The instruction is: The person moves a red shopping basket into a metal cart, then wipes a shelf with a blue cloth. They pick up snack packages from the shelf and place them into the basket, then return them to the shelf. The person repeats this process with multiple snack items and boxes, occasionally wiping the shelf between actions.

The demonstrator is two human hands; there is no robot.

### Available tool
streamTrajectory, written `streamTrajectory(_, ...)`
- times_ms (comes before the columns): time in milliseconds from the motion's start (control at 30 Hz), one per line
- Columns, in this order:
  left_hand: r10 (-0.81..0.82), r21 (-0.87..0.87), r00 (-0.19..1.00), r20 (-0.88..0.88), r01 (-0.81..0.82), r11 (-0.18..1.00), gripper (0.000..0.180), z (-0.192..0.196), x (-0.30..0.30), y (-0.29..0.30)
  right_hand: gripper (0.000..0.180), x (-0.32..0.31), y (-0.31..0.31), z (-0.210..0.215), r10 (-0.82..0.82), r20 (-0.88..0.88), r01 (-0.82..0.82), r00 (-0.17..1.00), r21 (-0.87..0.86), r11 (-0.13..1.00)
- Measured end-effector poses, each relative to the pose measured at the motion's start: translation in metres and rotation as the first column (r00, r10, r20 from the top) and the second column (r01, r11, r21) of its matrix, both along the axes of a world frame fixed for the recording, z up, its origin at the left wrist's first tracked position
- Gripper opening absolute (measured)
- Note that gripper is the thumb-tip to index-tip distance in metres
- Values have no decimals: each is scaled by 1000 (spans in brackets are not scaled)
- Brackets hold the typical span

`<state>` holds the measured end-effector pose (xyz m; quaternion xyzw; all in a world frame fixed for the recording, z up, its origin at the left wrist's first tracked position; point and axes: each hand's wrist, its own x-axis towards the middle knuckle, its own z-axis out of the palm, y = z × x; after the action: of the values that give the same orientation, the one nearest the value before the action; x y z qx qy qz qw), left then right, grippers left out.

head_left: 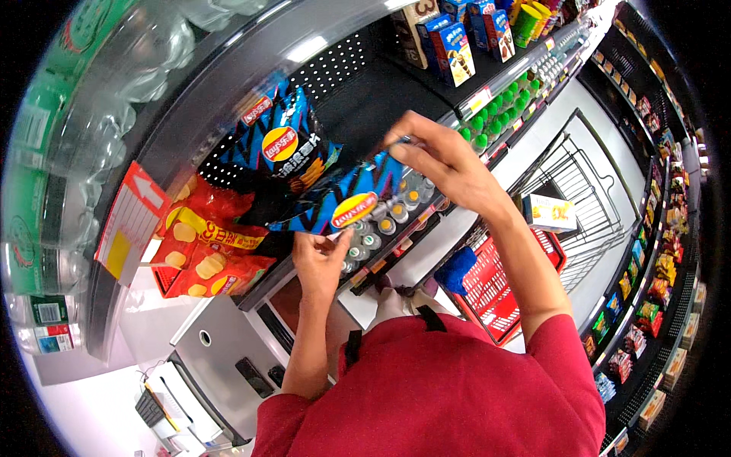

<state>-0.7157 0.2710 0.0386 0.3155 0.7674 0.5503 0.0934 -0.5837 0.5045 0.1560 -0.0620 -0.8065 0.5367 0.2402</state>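
Observation:
Between my hands, a blue and black chip bag (346,198) hangs tilted in front of the shelf. My right hand (449,164) pinches its upper right corner. My left hand (320,259) is closed on its lower edge, thumb and fingertips together. Just behind it, another blue and black chip bag (285,145) stands on the shelf with at least one more of its kind partly hidden. Red chip bags (205,240) sit left of them, near my left hand.
Small snack boxes (453,49) stand on the shelf at the upper right. Green-capped bottles (499,114) line a lower shelf. A red basket (495,286) holds a blue cloth-like item (457,268), beside a wire cart (567,198). Large bottles (137,68) stand at the left.

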Motion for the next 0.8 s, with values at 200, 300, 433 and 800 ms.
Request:
streamTrajectory(200,87,-12,976,-199,-91,996,40,-14,-45,-10,16,-70,0,-12,47,-26,-49,999,-82,995)
streamTrajectory(300,75,-60,991,-111,-82,995,42,-17,-48,-6,17,-96,9,-48,68,-62,-78,996,-179,981)
streamTrajectory(433,111,-43,993,-37,-112,993,43,-20,-43,-5,35,-101,0,-76,-23,-100,-24,995,-445,895)
streamTrajectory(800,62,-71,996,-61,-66,995,32,-27,-41,-3,71,-69,-41,-129,-230,66,225,971,66,972)
